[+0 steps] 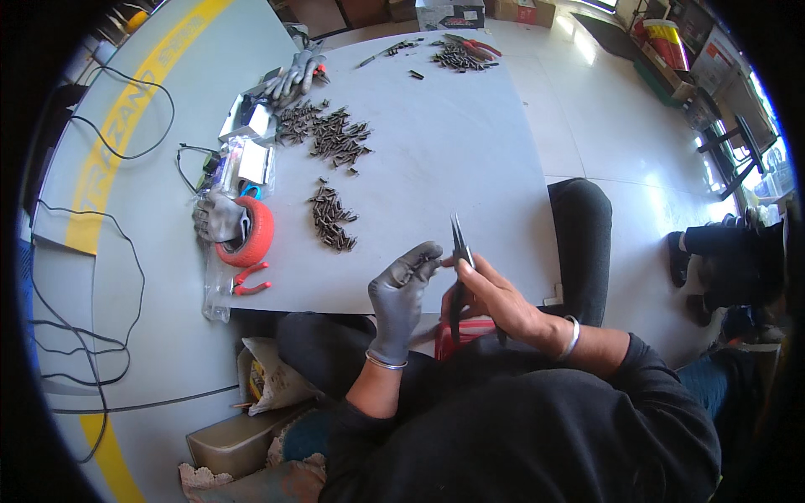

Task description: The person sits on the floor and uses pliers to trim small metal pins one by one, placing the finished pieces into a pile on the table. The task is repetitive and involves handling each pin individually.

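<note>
My left hand wears a grey work glove and is raised at the table's front edge. Its fingertips pinch a small dark piece, likely a metal spring, mostly hidden by the glove. Just to the right, my bare right hand grips long-nose pliers with dark handles, their jaws pointing away from me. The right index finger reaches close to the gloved fingertips. Nearest on the table lies a pile of small coil springs. Farther back is a larger spread of springs.
On the grey table, a third spring pile lies under red-handled pliers at the far end. Along the left stand a red tyre with a grey glove, red-handled pliers and an open box. Another person's legs show right.
</note>
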Motion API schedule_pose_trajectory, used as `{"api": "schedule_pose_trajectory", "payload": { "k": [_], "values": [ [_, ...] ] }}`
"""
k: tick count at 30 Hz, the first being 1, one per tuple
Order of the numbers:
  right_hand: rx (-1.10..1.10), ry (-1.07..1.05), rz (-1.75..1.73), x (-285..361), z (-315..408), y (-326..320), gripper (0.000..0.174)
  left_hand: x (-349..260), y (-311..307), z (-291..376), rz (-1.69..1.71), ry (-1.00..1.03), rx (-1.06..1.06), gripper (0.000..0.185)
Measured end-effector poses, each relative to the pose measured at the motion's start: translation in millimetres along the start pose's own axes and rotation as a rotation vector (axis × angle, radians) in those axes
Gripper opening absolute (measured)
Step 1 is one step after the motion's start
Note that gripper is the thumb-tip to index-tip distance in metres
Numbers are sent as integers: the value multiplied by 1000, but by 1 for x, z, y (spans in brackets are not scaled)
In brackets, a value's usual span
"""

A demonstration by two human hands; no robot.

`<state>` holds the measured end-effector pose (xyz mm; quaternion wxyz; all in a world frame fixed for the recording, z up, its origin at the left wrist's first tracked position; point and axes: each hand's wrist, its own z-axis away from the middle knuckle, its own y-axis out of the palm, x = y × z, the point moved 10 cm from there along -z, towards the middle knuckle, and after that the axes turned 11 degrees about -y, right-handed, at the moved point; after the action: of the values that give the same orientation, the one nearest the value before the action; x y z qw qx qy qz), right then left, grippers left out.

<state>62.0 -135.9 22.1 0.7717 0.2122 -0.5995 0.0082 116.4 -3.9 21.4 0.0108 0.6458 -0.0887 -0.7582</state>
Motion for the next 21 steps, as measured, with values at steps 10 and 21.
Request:
{"api": "schedule_pose_trajectory", "payload": {
  "k": [10, 21],
  "values": [
    [281, 212, -465, -23, 19, 49, 52, 18, 1, 2, 177, -204, 58, 29],
    [180, 224, -504, -24, 13, 35, 39, 16, 10, 11, 60, -191, 167, 29]
  ]
}}
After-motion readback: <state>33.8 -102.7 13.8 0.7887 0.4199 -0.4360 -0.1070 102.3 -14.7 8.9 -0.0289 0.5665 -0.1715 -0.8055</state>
